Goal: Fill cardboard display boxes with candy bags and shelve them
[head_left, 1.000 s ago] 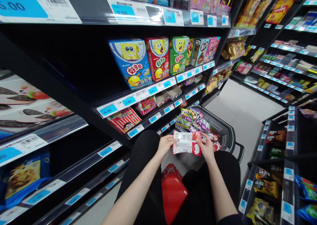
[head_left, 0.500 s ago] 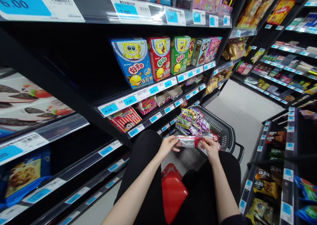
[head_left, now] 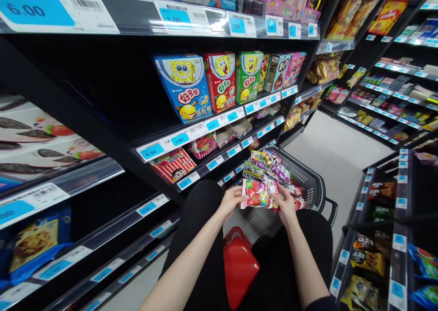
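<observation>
A red-and-white candy bag with strawberries printed on it is stretched between both hands, its printed front facing up. My left hand pinches its left edge, and my right hand grips the right edge. Just beyond and beneath it, a grey shopping basket holds a heap of shiny snack packets, purple, green and yellow, lying at its left side. Red packets lie in the basket near my right hand.
Shelves on the left carry cartoon snack boxes and a striped box. A red object sits between my knees. Bagged snacks fill a low rack at right. Grey floor runs beyond the basket.
The candy bag has turned over from its pale, narrow side to its printed red front. Both hands still hold it at nearly the same place.
</observation>
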The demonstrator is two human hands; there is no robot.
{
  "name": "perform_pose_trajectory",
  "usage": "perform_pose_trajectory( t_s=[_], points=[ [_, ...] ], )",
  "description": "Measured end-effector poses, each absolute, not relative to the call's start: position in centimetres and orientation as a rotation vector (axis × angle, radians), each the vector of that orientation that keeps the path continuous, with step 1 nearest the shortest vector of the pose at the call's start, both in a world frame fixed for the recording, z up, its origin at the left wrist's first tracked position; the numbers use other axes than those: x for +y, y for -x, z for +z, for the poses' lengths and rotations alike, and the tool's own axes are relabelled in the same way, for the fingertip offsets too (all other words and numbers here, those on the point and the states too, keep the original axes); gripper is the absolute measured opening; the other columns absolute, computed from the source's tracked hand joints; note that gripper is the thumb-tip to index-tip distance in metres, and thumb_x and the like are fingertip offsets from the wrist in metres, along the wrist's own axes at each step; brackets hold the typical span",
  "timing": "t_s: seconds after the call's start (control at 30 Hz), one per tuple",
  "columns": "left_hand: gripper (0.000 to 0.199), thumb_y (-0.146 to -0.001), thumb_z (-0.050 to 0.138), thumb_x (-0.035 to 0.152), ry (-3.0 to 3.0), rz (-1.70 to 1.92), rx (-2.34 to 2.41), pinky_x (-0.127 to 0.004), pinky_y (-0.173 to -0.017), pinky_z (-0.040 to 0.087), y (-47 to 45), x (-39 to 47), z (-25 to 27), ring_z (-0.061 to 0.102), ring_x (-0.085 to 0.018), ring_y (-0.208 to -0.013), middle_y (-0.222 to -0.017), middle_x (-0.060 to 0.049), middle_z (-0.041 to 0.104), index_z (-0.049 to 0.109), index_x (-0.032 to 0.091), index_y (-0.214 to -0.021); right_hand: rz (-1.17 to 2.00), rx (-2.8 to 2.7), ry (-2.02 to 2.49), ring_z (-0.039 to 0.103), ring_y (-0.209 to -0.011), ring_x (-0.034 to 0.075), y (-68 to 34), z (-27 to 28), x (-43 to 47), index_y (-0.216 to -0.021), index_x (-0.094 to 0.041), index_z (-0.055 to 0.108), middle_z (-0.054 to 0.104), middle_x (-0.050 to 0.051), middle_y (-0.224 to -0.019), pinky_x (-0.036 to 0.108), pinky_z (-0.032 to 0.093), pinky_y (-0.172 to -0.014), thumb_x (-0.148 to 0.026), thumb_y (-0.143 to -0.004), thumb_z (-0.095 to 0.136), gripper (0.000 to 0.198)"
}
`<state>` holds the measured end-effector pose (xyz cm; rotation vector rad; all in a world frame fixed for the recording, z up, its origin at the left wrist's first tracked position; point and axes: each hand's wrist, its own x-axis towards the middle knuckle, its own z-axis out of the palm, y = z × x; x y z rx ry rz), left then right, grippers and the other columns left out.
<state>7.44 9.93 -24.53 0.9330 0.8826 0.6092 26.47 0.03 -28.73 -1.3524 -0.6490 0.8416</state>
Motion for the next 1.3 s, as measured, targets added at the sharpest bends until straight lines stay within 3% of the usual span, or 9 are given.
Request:
perform_pose_trajectory(
  t_s=[0.13, 0.27, 0.47, 0.6, 0.7, 0.8, 1.03, 1.17, 1.3],
  points=[
    [0.022, -0.077, 0.074, 0.029, -0.946, 0.479, 0.927, -0.026, -0.061, 0.053, -7.4, 9.9, -25.0, 0.065, -0.014, -0.065, -0.073, -0.002, 0.068, 0.064, 0.01, -0.083, 1.012, -0.652, 1.331, 0.068, -0.077, 0.016, -25.9, -28.7, -0.4, -0.107, -0.014, 0.062, 0.07, 0.003, -0.091, 0.037, 0.056, -0.074, -0.034, -0.089, 0.061, 0.027],
    [0.019, -0.091, 0.058, 0.029, -1.006, 0.403, 0.997, -0.028, -0.062, 0.054, -7.2, 10.0, -25.8, 0.063, -0.012, -0.067, -0.082, -0.001, 0.066, 0.063, 0.011, -0.09, 1.066, -0.669, 1.371, 0.067, -0.074, 0.014, -26.2, -28.5, -0.6, -0.097, -0.013, 0.064, 0.069, 0.001, -0.087, 0.034, 0.056, -0.071, -0.035, -0.09, 0.06, 0.023],
    [0.021, -0.09, 0.059, 0.031, -1.125, 0.54, 1.048, -0.029, -0.064, 0.054, -7.2, 10.0, -25.9, 0.063, -0.014, -0.071, -0.085, -0.001, 0.065, 0.063, 0.011, -0.09, 1.041, -0.708, 1.431, 0.066, -0.074, 0.014, -27.2, -28.4, -0.3, -0.094, -0.013, 0.064, 0.068, 0.001, -0.088, 0.032, 0.055, -0.069, -0.034, -0.09, 0.06, 0.021],
    [0.024, -0.088, 0.062, 0.032, -1.181, 0.627, 1.014, -0.025, -0.058, 0.05, -7.3, 9.7, -25.3, 0.06, -0.011, -0.061, -0.071, 0.002, 0.063, 0.063, 0.011, -0.078, 1.019, -0.752, 1.39, 0.066, -0.078, 0.015, -26.5, -28.1, -0.3, -0.101, -0.014, 0.063, 0.068, 0.002, -0.093, 0.034, 0.055, -0.073, -0.033, -0.09, 0.061, 0.022],
    [0.03, -0.076, 0.072, 0.037, -1.205, 0.674, 0.984, -0.022, -0.051, 0.043, -7.3, 9.5, -24.9, 0.054, -0.01, -0.051, -0.054, 0.005, 0.057, 0.063, 0.012, -0.063, 1.021, -0.783, 1.36, 0.067, -0.078, 0.015, -25.9, -27.8, -0.4, -0.105, -0.014, 0.063, 0.069, 0.003, -0.092, 0.035, 0.056, -0.073, -0.035, -0.089, 0.062, 0.026],
    [0.03, -0.063, 0.079, 0.04, -1.208, 0.704, 0.939, -0.023, -0.051, 0.04, -7.4, 9.6, -24.5, 0.056, -0.014, -0.052, -0.05, 0.003, 0.06, 0.068, 0.013, -0.06, 0.966, -0.8, 1.38, 0.067, -0.074, 0.014, -26.1, -27.6, -0.4, -0.094, -0.013, 0.065, 0.07, 0.001, -0.085, 0.034, 0.055, -0.073, -0.036, -0.088, 0.063, 0.023],
    [0.016, -0.062, 0.075, 0.029, -1.189, 0.77, 0.824, -0.035, -0.075, 0.051, -7.4, 10.0, -23.8, 0.068, -0.026, -0.078, -0.074, -0.008, 0.075, 0.076, 0.015, -0.069, 0.789, -0.901, 1.353, 0.068, -0.083, 0.017, -26.8, -26.5, -0.6, -0.083, -0.014, 0.068, 0.071, 0.001, -0.087, 0.039, 0.053, -0.082, -0.035, -0.083, 0.069, 0.021],
    [0.006, -0.063, 0.073, 0.023, -1.198, 0.859, 0.778, -0.039, -0.099, 0.042, -7.1, 10.1, -23.5, 0.06, -0.03, -0.111, -0.107, -0.01, 0.073, 0.075, 0.018, -0.064, 0.762, -0.963, 1.251, 0.064, -0.108, 0.028, -26.4, -25.2, -0.7, -0.075, -0.023, 0.076, 0.076, 0.007, -0.092, 0.052, 0.042, -0.101, -0.042, -0.065, 0.081, 0.022],
    [0.007, -0.065, 0.07, 0.022, -1.186, 0.876, 0.766, -0.041, -0.097, 0.044, -7.0, 10.0, -23.6, 0.059, -0.032, -0.114, -0.118, -0.011, 0.069, 0.074, 0.018, -0.062, 0.716, -0.952, 1.223, 0.056, -0.12, 0.033, -26.4, -24.7, -0.7, -0.067, -0.029, 0.077, 0.077, 0.007, -0.093, 0.054, 0.036, -0.105, -0.045, -0.06, 0.083, 0.018]
  ],
)
